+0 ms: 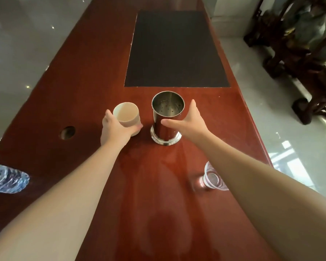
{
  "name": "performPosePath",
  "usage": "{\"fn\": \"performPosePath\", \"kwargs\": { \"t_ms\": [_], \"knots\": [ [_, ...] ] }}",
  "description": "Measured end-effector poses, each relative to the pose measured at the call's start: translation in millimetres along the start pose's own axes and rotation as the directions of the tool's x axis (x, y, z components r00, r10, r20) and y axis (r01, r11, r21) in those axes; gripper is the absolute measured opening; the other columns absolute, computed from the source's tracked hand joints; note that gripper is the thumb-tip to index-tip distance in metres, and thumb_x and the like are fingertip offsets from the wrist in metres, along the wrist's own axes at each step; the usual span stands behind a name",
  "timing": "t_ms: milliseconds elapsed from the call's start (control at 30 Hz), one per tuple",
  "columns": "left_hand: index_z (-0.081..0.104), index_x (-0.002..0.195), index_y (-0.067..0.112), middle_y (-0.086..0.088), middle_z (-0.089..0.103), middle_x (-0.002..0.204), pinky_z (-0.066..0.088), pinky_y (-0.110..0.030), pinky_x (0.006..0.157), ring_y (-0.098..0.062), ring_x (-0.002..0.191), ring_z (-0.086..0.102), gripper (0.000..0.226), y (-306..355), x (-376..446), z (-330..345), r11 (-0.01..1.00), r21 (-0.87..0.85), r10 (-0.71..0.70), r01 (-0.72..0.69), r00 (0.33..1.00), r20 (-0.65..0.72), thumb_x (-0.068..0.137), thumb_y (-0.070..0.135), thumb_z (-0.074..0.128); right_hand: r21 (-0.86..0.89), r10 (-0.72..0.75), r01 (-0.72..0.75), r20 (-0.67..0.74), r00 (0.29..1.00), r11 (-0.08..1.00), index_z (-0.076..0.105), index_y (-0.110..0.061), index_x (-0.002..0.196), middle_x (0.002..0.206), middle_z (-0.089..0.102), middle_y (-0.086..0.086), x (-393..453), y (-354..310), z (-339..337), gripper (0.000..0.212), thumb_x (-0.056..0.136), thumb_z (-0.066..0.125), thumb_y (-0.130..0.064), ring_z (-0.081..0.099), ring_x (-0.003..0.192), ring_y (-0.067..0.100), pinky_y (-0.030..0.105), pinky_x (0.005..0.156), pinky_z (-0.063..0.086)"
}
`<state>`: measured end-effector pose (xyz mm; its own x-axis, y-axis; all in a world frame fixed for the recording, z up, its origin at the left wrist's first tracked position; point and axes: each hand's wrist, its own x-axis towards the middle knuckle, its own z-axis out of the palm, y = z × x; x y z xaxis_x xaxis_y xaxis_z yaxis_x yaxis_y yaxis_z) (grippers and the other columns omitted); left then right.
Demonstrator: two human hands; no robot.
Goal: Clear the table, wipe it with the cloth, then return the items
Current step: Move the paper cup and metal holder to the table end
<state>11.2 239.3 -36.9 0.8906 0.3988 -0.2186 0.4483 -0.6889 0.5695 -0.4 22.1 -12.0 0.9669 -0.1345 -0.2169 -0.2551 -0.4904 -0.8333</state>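
1. The table (94, 76) is long, of glossy reddish-brown wood, with a round hole (67, 132) near its left edge.
2. A dark rectangular mat (174, 48) lies flat on the far part of the table.
3. A cream paper cup (127, 117) stands upright and empty, just left of the steel holder.
4. A polished steel cylindrical holder (167, 117) stands upright on a flared base, near the mat's near edge; its inner floor is perforated.
5. A clear plastic cup (213, 178) stands near the table's right edge, well apart from the holder.
6. A plastic water bottle (7, 178) lies at the left edge.
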Motion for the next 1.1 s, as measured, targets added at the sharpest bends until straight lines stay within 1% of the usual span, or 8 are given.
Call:
{"fn": "performPosePath", "kwargs": {
  "t_ms": [133, 267, 367, 467, 700, 833, 900, 1100],
  "knots": [
    [0.010, 0.152, 0.021, -0.007, 0.033, 0.153, 0.045, -0.051, 0.096, -0.032, 0.133, 0.042, 0.118, 10.0, 10.1, 4.7, 1.000, 0.020, 0.014, -0.013, 1.000, -0.013, 0.065, 0.067, 0.075, 0.015, -0.076, 0.077, -0.054, 0.996, 0.997, 0.025, -0.014, 0.148, 0.145, 0.042, -0.001, 7.5, -3.8, 12.7, 0.116, 0.059, 0.089, -0.052, 0.043, 0.130, 0.017, 0.041, 0.104, 0.045],
    [0.017, 0.150, 0.019, -0.008, 0.038, 0.148, 0.047, -0.048, 0.092, -0.032, 0.129, 0.046, 0.113, 14.4, 17.3, 7.0, 0.999, 0.022, 0.026, -0.025, 0.999, -0.040, 0.066, 0.065, 0.075, 0.018, -0.100, 0.102, -0.072, 0.992, 0.995, 0.015, -0.017, 0.154, 0.150, 0.039, -0.002, 11.4, -5.7, 18.9, 0.123, 0.061, 0.089, -0.049, 0.039, 0.135, 0.016, 0.035, 0.106, 0.040],
    [0.024, 0.147, 0.017, -0.008, 0.040, 0.143, 0.050, -0.043, 0.080, -0.031, 0.120, 0.052, 0.106, 10.0, 22.6, 8.5, 0.998, 0.054, 0.027, -0.023, 0.997, -0.067, 0.066, 0.066, 0.074, 0.010, -0.118, 0.120, -0.107, 0.987, 0.993, 0.028, -0.020, 0.146, 0.137, 0.047, -0.005, 12.9, -4.8, 22.3, 0.107, 0.062, 0.089, -0.046, 0.047, 0.123, 0.014, 0.028, 0.092, 0.045],
    [0.034, 0.138, 0.016, -0.009, 0.043, 0.134, 0.046, -0.037, 0.069, -0.031, 0.109, 0.057, 0.094, 5.5, 23.6, 11.4, 0.997, 0.049, 0.058, -0.054, 0.994, -0.091, 0.068, 0.066, 0.072, 0.005, -0.132, 0.134, -0.124, 0.983, 0.991, 0.034, -0.021, 0.139, 0.126, 0.048, -0.009, 13.9, -4.6, 23.6, 0.097, 0.063, 0.088, -0.046, 0.049, 0.114, 0.012, 0.020, 0.079, 0.041],
    [0.038, 0.134, 0.018, -0.005, 0.042, 0.133, 0.045, -0.035, 0.070, -0.027, 0.106, 0.056, 0.088, -12.1, 9.1, -3.8, 0.996, -0.068, 0.053, -0.063, 0.988, -0.146, 0.067, 0.062, 0.075, 0.008, -0.187, 0.189, -0.133, 0.973, 0.982, 0.042, -0.023, 0.129, 0.121, 0.053, -0.010, 11.4, -14.7, 25.5, 0.084, 0.062, 0.088, -0.046, 0.053, 0.109, 0.010, 0.017, 0.073, 0.042],
    [0.039, 0.134, 0.020, 0.000, 0.041, 0.132, 0.041, -0.032, 0.076, -0.019, 0.098, 0.051, 0.088, -45.5, -21.9, -29.2, 0.973, -0.226, -0.020, -0.036, 0.970, -0.241, 0.064, 0.057, 0.077, 0.049, -0.269, 0.272, -0.062, 0.961, 0.961, 0.038, -0.033, 0.120, 0.117, 0.053, -0.014, 8.6, -43.4, 40.4, 0.078, 0.060, 0.085, -0.049, 0.052, 0.106, 0.007, 0.014, 0.073, 0.040],
    [0.041, 0.134, 0.019, 0.001, 0.042, 0.130, 0.042, -0.031, 0.076, -0.016, 0.097, 0.051, 0.088, -71.6, -44.1, -43.6, 0.957, -0.290, -0.061, -0.030, 0.952, -0.299, 0.063, 0.055, 0.080, 0.077, -0.313, 0.313, -0.011, 0.950, 0.947, 0.039, -0.032, 0.120, 0.116, 0.054, -0.013, 5.6, -59.9, 56.1, 0.078, 0.059, 0.084, -0.050, 0.053, 0.105, 0.008, 0.016, 0.075, 0.043],
    [0.050, 0.127, 0.014, -0.004, 0.048, 0.125, 0.048, -0.036, 0.085, -0.019, 0.102, 0.054, 0.082, -159.1, -109.4, -83.0, 0.918, -0.384, -0.273, 0.098, 0.858, -0.434, 0.059, 0.046, 0.084, 0.112, -0.402, 0.388, 0.167, 0.900, 0.915, 0.039, -0.024, 0.134, 0.119, 0.051, -0.011, -9.9, -100.7, 128.1, 0.090, 0.062, 0.087, -0.048, 0.052, 0.108, 0.011, 0.015, 0.073, 0.039]
  ]
}}
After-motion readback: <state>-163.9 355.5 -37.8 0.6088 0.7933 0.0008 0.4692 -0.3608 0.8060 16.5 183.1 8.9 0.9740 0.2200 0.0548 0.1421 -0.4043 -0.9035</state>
